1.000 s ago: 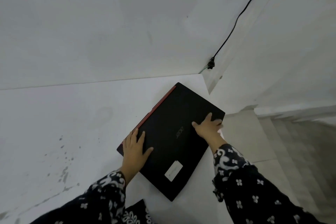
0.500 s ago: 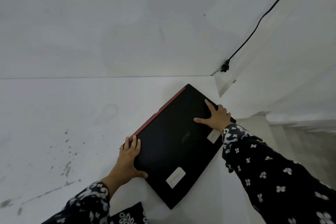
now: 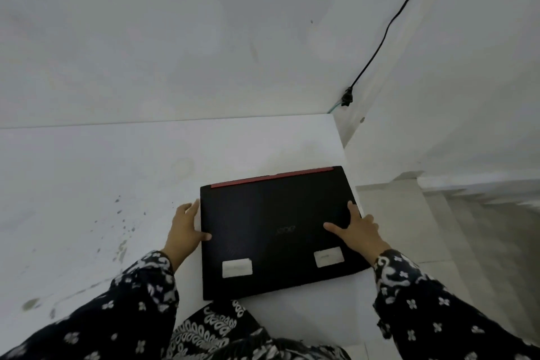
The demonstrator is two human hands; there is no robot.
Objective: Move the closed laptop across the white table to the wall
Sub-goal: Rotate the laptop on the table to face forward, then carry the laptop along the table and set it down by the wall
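Note:
A closed black laptop (image 3: pixel 271 222) with a red strip along its far edge lies flat near the right end of the white table (image 3: pixel 96 184). Two pale stickers sit on its near half. My left hand (image 3: pixel 185 229) grips the laptop's left edge, thumb on the lid. My right hand (image 3: pixel 358 228) holds the right edge, with thumb and forefinger spread on the lid. The red edge faces the white wall (image 3: pixel 175 38), with a strip of bare table between them.
Dark stains (image 3: pixel 121 245) mark the table to the left of the laptop. A black cable (image 3: pixel 388 26) runs down the right wall to a plug (image 3: pixel 347 96) near the table's far right corner. Beyond the table's right edge is tiled floor (image 3: pixel 415 228).
The laptop has turned from a diagonal position to square, its red edge now facing the wall. Both hands have shifted from the lid to its left and right edges.

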